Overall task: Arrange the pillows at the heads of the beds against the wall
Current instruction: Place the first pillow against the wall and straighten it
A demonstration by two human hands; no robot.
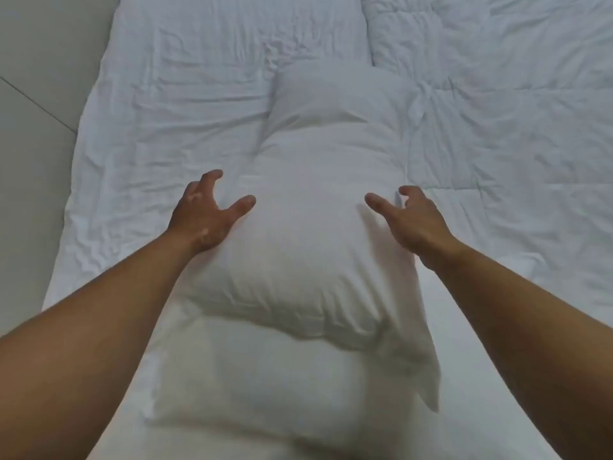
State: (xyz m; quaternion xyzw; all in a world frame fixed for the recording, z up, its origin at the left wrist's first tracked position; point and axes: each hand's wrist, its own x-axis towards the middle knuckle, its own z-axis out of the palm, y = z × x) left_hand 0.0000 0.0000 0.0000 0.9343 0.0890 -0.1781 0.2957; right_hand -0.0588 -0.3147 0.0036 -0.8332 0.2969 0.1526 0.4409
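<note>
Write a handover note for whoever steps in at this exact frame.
Left hand: open, fingers spread, on the top pillow's left side.
Right hand: open, at its right side; contact unclear.
Top pillow lies lengthwise on the bed, its near end overlapping the lower pillow.
No wall is in view, so placement can't be judged.
Left: likely grip the top pillow and set both at the head.

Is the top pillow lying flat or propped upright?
Lying flat. The top pillow lies on a lower pillow, broad face up, left hand and right hand open at its sides.
</note>
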